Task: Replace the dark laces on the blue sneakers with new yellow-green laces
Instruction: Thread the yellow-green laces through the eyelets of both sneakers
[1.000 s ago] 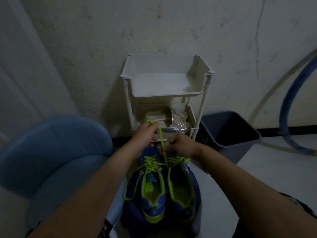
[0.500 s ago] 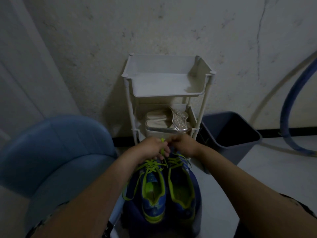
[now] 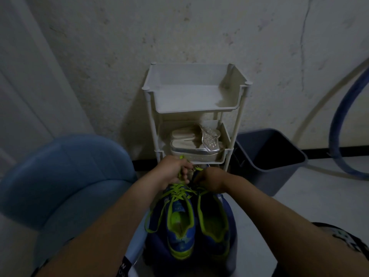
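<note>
Where the white rack [image 3: 195,111] stands, the blue sneakers [image 3: 191,226] sit side by side just in front. The left hand [image 3: 173,172] pinches the soft, floppy yellow-green lace [image 3: 180,191]; the right hand [image 3: 209,180] curls nearby, hold unclear. Best grab its stiff tip.

Two sneakers [image 3: 180,226] are sitting side by side in the near middle, toes pointing away toward a rack [image 3: 195,111] that is standing against the wall [image 3: 179,33]. The left hand [image 3: 173,172] and right hand [image 3: 209,179] are meeting over the toe ends, holding a lace [image 3: 180,174] between them. A pair of sandals [image 3: 196,145] is lying on the rack's middle tier. A bin [image 3: 257,176] is standing just right of the rack, a hoop [image 3: 337,124] is leaning against the wall further right, and a chair [image 3: 65,176] is sitting left of the sneakers.
</note>
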The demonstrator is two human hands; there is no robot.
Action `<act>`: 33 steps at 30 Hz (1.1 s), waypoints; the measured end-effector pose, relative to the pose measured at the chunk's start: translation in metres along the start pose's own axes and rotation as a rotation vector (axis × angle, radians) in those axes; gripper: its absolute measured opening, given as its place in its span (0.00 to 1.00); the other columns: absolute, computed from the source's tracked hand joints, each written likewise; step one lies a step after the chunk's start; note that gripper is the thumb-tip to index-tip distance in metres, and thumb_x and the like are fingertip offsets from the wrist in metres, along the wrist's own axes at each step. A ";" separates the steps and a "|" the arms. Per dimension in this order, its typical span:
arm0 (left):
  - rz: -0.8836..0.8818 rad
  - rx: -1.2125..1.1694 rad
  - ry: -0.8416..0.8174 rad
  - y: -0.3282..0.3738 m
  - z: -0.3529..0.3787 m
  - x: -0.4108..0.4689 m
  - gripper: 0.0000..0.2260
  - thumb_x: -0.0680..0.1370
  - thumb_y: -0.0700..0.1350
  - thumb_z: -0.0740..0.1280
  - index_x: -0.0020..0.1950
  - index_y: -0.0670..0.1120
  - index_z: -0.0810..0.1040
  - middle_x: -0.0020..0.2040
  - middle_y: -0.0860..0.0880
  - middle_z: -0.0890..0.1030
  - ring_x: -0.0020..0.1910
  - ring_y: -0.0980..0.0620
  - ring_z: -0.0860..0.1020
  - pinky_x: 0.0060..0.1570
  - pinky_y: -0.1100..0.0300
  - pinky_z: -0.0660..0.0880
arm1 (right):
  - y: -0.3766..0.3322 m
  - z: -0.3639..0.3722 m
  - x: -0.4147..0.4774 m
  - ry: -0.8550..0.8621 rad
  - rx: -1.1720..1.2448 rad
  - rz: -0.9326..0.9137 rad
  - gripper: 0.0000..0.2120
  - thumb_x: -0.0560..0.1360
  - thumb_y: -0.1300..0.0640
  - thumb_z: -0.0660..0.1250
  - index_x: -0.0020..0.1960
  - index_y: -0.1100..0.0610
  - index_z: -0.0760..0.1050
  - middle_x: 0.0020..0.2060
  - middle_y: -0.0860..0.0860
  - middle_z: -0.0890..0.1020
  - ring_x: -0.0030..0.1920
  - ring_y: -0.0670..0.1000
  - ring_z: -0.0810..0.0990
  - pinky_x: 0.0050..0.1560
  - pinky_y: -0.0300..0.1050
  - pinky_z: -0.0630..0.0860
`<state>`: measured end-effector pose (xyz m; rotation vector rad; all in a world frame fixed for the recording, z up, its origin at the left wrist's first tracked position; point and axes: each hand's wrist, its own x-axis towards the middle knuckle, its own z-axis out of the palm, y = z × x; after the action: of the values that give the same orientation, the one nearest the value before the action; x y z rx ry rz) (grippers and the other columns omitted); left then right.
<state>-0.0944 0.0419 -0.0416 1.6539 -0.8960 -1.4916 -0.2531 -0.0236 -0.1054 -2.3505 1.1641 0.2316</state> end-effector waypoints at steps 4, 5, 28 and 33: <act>-0.052 0.177 0.062 -0.001 -0.006 0.002 0.07 0.79 0.37 0.64 0.41 0.40 0.77 0.31 0.46 0.71 0.27 0.51 0.68 0.34 0.56 0.76 | -0.009 0.000 -0.001 -0.001 -0.022 -0.031 0.14 0.79 0.53 0.63 0.64 0.51 0.79 0.61 0.52 0.80 0.61 0.53 0.78 0.59 0.42 0.71; -0.052 0.209 0.087 -0.002 -0.008 0.006 0.08 0.80 0.37 0.62 0.42 0.40 0.77 0.32 0.46 0.71 0.27 0.51 0.68 0.33 0.56 0.75 | -0.012 0.001 -0.002 -0.007 -0.040 -0.044 0.14 0.79 0.53 0.64 0.63 0.51 0.79 0.61 0.52 0.81 0.60 0.53 0.78 0.59 0.44 0.72; -0.200 1.522 0.032 -0.007 -0.038 0.012 0.17 0.79 0.40 0.63 0.68 0.38 0.74 0.63 0.42 0.77 0.57 0.43 0.78 0.56 0.52 0.76 | -0.031 -0.013 -0.011 0.177 0.874 -0.020 0.15 0.83 0.56 0.57 0.43 0.59 0.77 0.37 0.58 0.82 0.32 0.52 0.74 0.30 0.38 0.69; -0.017 1.347 0.052 0.002 -0.019 0.017 0.09 0.78 0.45 0.62 0.50 0.41 0.78 0.53 0.42 0.80 0.47 0.44 0.79 0.47 0.53 0.76 | -0.031 -0.020 -0.017 0.262 1.041 -0.035 0.16 0.84 0.56 0.55 0.45 0.60 0.78 0.35 0.58 0.81 0.28 0.51 0.75 0.24 0.37 0.66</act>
<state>-0.0741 0.0279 -0.0471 2.5238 -2.1001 -0.7558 -0.2406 -0.0066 -0.0708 -1.4777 0.9920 -0.5838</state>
